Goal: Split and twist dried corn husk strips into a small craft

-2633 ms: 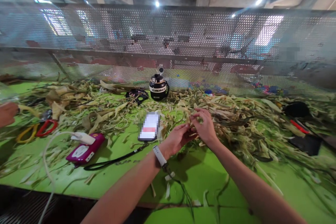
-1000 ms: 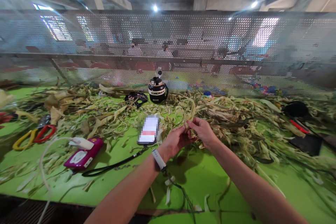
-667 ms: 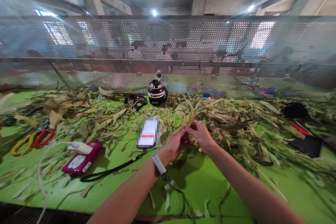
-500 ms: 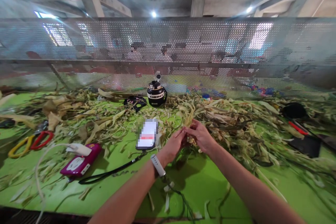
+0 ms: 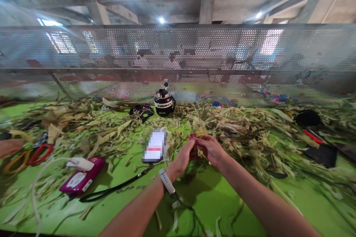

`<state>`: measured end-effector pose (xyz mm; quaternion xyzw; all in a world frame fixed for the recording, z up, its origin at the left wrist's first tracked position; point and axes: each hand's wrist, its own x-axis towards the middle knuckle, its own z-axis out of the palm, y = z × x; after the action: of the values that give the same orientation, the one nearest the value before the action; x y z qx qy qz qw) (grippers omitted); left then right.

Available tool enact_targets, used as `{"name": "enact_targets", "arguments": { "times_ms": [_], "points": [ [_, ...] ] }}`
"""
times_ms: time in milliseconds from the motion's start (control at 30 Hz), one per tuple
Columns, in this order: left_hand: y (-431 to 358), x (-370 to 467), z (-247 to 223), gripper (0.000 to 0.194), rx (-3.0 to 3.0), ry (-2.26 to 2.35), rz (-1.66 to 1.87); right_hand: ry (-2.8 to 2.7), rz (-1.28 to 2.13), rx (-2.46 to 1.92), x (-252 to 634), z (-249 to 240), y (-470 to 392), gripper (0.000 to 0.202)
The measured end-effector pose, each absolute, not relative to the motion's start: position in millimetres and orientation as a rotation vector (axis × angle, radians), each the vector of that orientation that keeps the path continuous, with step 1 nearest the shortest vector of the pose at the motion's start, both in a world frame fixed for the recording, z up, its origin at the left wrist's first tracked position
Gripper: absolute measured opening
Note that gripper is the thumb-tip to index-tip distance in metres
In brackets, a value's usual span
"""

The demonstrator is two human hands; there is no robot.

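My left hand point(image 5: 184, 154) and my right hand point(image 5: 211, 148) meet over the green table point(image 5: 222, 192), fingertips pinched close together. Between them is a small bunch of pale, dry plant strips point(image 5: 202, 132), partly hidden by the fingers. A light-coloured band point(image 5: 167, 181) is around my left wrist. Just left of my hands lies a phone point(image 5: 155, 146) with a black strap. Heaps of dried husks point(image 5: 236, 124) spread behind and to the right of my hands.
A black jug point(image 5: 163, 103) stands before the perforated metal screen point(image 5: 111, 52). At left are a purple power bank point(image 5: 83, 177) with a white plug, red and yellow scissors point(image 5: 40, 154), and another person's hand point(image 5: 10, 147). A black pouch point(image 5: 321, 153) lies at right.
Another person's hand has come in at the left edge by the scissors. The strips between my fingers stand less tall. The view has tilted slightly upward.
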<state>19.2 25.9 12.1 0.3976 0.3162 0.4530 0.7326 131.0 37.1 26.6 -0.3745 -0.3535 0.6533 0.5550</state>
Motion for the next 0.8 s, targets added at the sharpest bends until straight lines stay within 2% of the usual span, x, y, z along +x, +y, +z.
{"name": "enact_targets", "arguments": {
  "times_ms": [167, 400, 667, 800],
  "points": [
    [31, 12, 16, 0.010, 1.118, 0.613, 1.054, -0.737, 1.611, -0.876, 135, 28, 39, 0.024],
    [37, 5, 13, 0.014, 1.436, 0.740, 1.024, -0.757, 1.547, -0.948, 134, 28, 38, 0.020],
    [28, 7, 19, 0.027, 1.467, 0.746, 0.900, -0.681, 1.415, -0.883, 151, 43, 46, 0.019],
    [29, 5, 21, 0.027, 1.392, 0.663, 0.830, -0.723, 1.331, -0.898, 163, 46, 55, 0.019]
  ]
}}
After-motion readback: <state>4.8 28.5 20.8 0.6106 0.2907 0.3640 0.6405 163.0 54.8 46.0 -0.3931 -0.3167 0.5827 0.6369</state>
